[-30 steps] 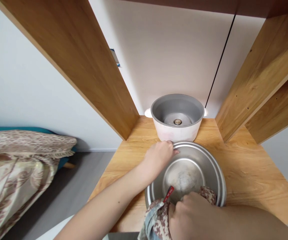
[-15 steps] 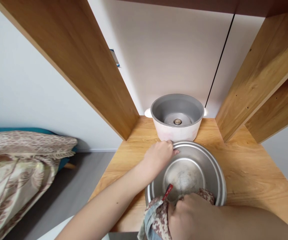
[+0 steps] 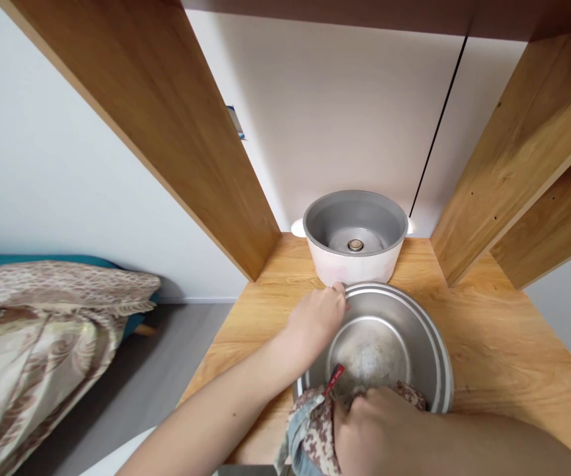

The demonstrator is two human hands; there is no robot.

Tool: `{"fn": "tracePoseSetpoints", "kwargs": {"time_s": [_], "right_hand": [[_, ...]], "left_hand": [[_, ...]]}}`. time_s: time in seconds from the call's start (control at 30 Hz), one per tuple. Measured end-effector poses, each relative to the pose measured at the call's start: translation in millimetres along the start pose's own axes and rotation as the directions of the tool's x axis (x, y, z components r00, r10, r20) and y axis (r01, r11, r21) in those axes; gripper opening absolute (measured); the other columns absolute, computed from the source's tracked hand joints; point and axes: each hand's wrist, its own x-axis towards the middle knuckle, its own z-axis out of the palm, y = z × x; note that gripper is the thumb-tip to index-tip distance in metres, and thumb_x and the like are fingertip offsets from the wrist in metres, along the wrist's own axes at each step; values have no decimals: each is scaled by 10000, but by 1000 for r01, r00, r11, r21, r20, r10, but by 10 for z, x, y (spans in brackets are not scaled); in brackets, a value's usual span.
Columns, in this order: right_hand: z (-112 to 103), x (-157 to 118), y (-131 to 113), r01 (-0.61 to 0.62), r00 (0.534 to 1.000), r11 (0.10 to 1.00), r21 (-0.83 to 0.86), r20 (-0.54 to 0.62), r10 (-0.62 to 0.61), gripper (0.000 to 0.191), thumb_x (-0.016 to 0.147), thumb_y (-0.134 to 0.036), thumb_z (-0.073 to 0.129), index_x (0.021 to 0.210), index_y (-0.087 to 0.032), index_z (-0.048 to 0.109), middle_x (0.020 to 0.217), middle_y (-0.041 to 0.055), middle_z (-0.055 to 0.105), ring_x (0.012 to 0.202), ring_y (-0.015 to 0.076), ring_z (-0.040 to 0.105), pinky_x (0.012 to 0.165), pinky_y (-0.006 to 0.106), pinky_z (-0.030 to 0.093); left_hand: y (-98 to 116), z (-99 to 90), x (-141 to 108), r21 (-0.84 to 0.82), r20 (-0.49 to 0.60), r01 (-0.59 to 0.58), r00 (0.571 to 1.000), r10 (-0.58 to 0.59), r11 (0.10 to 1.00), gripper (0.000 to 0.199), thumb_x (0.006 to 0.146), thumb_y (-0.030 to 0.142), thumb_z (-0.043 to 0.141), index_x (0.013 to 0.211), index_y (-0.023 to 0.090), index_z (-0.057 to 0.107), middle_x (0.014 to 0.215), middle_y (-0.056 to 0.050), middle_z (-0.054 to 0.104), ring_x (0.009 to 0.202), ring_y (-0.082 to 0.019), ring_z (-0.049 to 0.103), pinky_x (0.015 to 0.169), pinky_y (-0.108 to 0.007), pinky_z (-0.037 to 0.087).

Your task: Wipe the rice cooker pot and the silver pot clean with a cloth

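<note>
A round metal rice cooker inner pot (image 3: 399,330), dull silver with a wide rim, lies on the wooden desk in front of me. My left hand (image 3: 318,314) is closed over its far left rim. At the near side of the pot, my right hand (image 3: 369,426) is closed around a bunched cloth (image 3: 315,423), patterned brown and white with blue-grey parts and a red tag. The cloth presses against the near inside of the pot. Just behind stands the white rice cooker body (image 3: 355,268), lidless, its grey inside showing a round centre piece.
The wooden desktop (image 3: 503,370) extends to both sides. Wooden uprights (image 3: 166,132) rise at left and right, with a dark shelf (image 3: 355,16) overhead. At the left, a patterned cover (image 3: 47,330) drapes over teal furniture on a grey floor.
The view has shifted slightly, so everything sits a little lower and to the right. Both hands keep their holds on the pot rim and the cloth.
</note>
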Motion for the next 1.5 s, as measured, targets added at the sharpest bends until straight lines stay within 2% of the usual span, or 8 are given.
{"fn": "tracePoseSetpoints", "kwargs": {"time_s": [0.07, 0.23, 0.33, 0.53, 0.8, 1.03, 1.27, 1.5], "right_hand": [[22, 1, 20, 19, 1000, 999, -44, 21, -18, 528, 1121, -679, 698, 1257, -184, 823, 1175, 152, 891, 830, 308, 830, 503, 410, 309], [1, -55, -6, 72, 997, 986, -153, -3, -73, 201, 1132, -311, 686, 1208, -195, 832, 1104, 92, 888, 761, 254, 787, 512, 411, 287], [1, -65, -13, 64, 997, 984, -165, -33, -71, 235, 1123, -405, 741, 1149, -192, 836, 1047, 95, 882, 686, 248, 760, 494, 406, 275], [-4, -13, 8, 40, 999, 998, -50, -10, -40, 577, 1102, -740, 705, 1170, -185, 844, 1095, 133, 882, 742, 272, 798, 479, 377, 318], [-104, -1, -77, -10, 998, 994, -113, 53, 16, 397, 1059, -540, 800, 1203, -173, 849, 1103, 151, 892, 746, 281, 794, 488, 383, 330], [37, 2, 31, 60, 998, 987, -150, 9, -59, 387, 1105, -537, 760, 1266, -189, 815, 1173, 123, 868, 796, 276, 815, 470, 403, 279], [-109, -48, -23, 20, 999, 991, -135, 48, -14, 373, 1141, -528, 729, 1270, -194, 833, 1173, 111, 902, 761, 272, 797, 530, 402, 382], [51, 29, 15, 9, 999, 996, -92, 35, -6, 363, 1103, -545, 767, 1257, -219, 812, 1193, 106, 884, 856, 292, 844, 500, 396, 309]], "left_hand": [[-3, -24, -10, 0, 12, -21, 1000, 21, 1000, 367, 1237, 190, 528, 1491, 18, 730, 1245, -331, 877, 1272, -409, 899, 1063, -475, 704], [-16, -62, -31, -21, 21, -36, 999, 37, 999, 385, 1230, 218, 570, 1496, -8, 732, 1271, -352, 872, 1308, -426, 885, 1079, -479, 687], [-18, -45, -27, -13, 21, -30, 999, 30, 999, 386, 1232, 219, 560, 1492, -1, 743, 1258, -348, 874, 1295, -427, 888, 1074, -485, 691], [-12, -9, 11, 10, 1, -35, 999, 35, 999, 379, 1236, 227, 557, 1493, 16, 741, 1282, -332, 874, 1288, -410, 891, 1081, -471, 700], [-20, -19, 24, 3, 2, -48, 999, 48, 999, 393, 1245, 239, 542, 1500, -2, 718, 1286, -352, 870, 1309, -430, 884, 1087, -497, 691], [-18, 1, 45, -2, 18, -16, 1000, 17, 1000, 390, 1253, 255, 538, 1507, 15, 709, 1326, -347, 869, 1311, -421, 884, 1080, -487, 688], [12, -41, 24, 10, 33, -8, 999, 8, 1000, 410, 1260, 259, 524, 1527, 0, 696, 1336, -347, 866, 1334, -426, 875, 1096, -501, 690], [17, -36, 20, 4, 16, -11, 1000, 10, 1000, 410, 1255, 251, 538, 1525, -9, 705, 1320, -354, 867, 1317, -430, 881, 1086, -503, 702]]}}
